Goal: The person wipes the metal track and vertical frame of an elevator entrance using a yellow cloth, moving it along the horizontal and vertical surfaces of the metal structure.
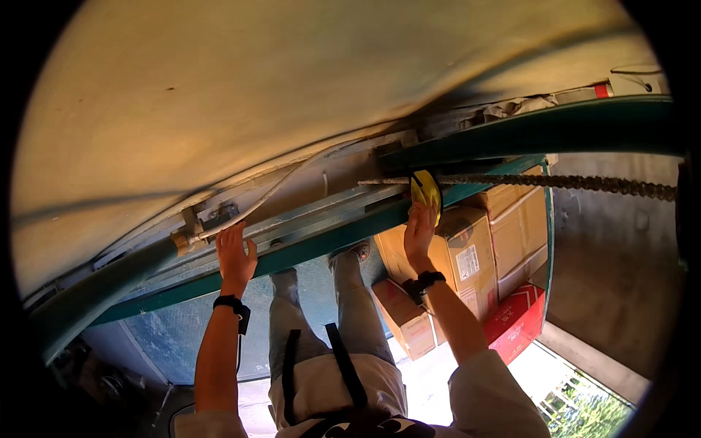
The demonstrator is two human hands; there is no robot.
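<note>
My left hand (235,257) rests on a long metal frame, fingers stretched over its bars and thumb apart; nothing shows in it. A dark green rail (321,239) forms the frame's near side. Further right, my right hand (418,235) is closed on a yellow pad with black edges (426,191); its exact kind is unclear. That pad touches or lies very close to a rusty, ridged rod (569,182), which runs across to the right. Black straps with small devices circle both wrists.
Cardboard boxes (471,252) and a red box (517,321) are stacked below the rail at right. A thick green pipe (109,288) crosses at left, and a green beam (540,130) at upper right. A yellowish wall (292,87) rises beyond. My feet stand near a blue panel (212,328).
</note>
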